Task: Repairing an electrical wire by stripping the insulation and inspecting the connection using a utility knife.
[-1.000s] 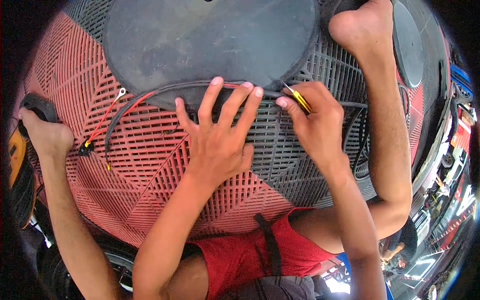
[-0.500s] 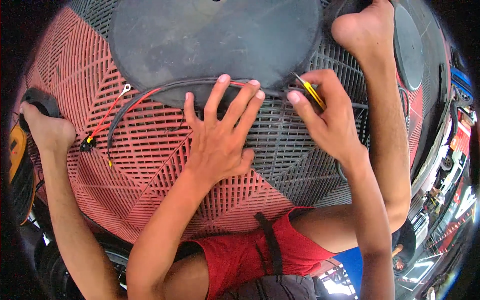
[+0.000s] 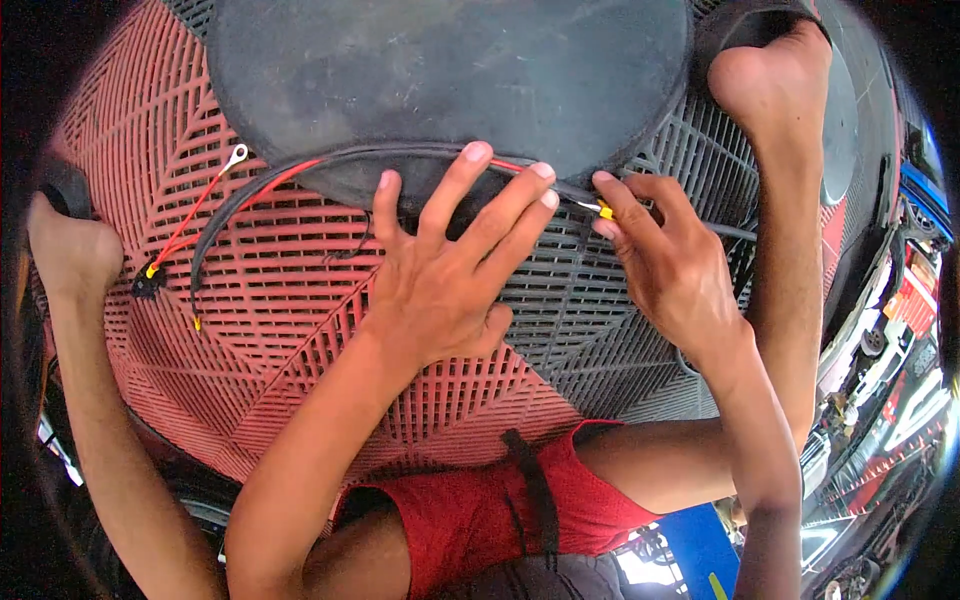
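My left hand [image 3: 440, 265] lies with its fingers spread, fingertips pressing down on a black cable [image 3: 225, 220] with red wire [image 3: 285, 176] showing along it. The cable curves along the near edge of a dark round pad [image 3: 440, 75]. My right hand [image 3: 680, 260] pinches a small yellow-handled knife [image 3: 605, 210]; most of its handle is hidden by the fingers. Its bright blade points left and meets the cable just right of my left fingertips. A silver ring terminal [image 3: 237, 155] ends a red lead at the left.
Red and black slatted floor tiles [image 3: 290, 340] lie under everything. My bare feet rest at both sides, the right one [image 3: 775, 75] beside the pad. A small black connector [image 3: 148, 282] lies near my left foot [image 3: 75, 245]. Assorted shop items crowd the far right.
My right hand has turned and shifted slightly right and down, bringing the knife blade from above the pad's edge down against the cable. My left hand stays spread on the cable.
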Action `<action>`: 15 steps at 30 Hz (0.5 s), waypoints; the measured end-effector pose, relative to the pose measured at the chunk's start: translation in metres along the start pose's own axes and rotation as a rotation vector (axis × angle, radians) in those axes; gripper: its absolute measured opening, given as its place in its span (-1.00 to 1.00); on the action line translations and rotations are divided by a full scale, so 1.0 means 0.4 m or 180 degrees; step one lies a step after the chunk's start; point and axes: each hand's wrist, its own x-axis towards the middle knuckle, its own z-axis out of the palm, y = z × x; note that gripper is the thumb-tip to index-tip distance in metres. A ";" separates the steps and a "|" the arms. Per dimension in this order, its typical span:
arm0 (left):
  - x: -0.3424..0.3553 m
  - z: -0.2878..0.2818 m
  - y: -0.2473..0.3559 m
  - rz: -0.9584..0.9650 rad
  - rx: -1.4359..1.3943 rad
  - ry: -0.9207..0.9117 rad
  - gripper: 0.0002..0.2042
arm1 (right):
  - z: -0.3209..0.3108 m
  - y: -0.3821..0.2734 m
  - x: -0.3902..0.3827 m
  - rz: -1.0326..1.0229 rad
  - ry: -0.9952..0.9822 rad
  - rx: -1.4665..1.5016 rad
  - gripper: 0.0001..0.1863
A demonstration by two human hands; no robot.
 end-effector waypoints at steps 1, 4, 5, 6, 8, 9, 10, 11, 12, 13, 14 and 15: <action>0.001 -0.002 -0.001 -0.0012 0.0001 0.0000 -0.22 | 0.001 0.001 0.003 -0.0010 -0.0007 0.0004 -0.61; -0.003 0.003 -0.002 -0.0020 -0.0039 0.0053 -0.21 | 0.007 0.002 0.003 -0.0104 0.0034 -0.0022 -0.62; -0.002 0.003 -0.002 -0.0018 -0.0055 0.0049 -0.20 | 0.007 0.004 0.003 -0.0101 0.0036 0.0018 -0.63; -0.002 0.004 -0.002 -0.0015 -0.0070 0.0044 -0.20 | 0.007 0.005 0.002 -0.0097 0.0040 0.0058 -0.63; -0.003 0.006 -0.004 -0.0018 -0.0085 0.0041 -0.20 | 0.007 0.005 0.002 -0.0111 0.0052 0.0047 -0.63; -0.003 0.005 -0.005 -0.0015 -0.0092 0.0032 -0.19 | 0.007 0.004 0.002 -0.0120 0.0072 0.0042 -0.64; -0.003 0.003 -0.005 -0.0017 -0.0090 0.0034 -0.19 | 0.007 0.004 0.004 -0.0124 0.0073 0.0041 -0.64; -0.003 0.002 -0.003 -0.0027 -0.0115 0.0027 -0.19 | 0.008 0.004 0.004 -0.0140 0.0093 0.0046 -0.64; -0.004 0.002 -0.002 -0.0038 -0.0139 0.0020 -0.19 | 0.009 0.004 0.004 -0.0156 0.0114 0.0051 -0.64; -0.004 0.003 -0.001 -0.0042 -0.0142 0.0020 -0.19 | 0.008 0.003 0.004 -0.0158 0.0109 0.0052 -0.64; -0.004 0.002 -0.002 -0.0042 -0.0158 0.0016 -0.19 | 0.005 0.002 0.004 -0.0140 0.0064 0.0024 -0.64; -0.004 0.001 -0.003 -0.0042 -0.0176 0.0011 -0.19 | 0.005 0.001 0.004 -0.0122 0.0018 -0.0004 -0.64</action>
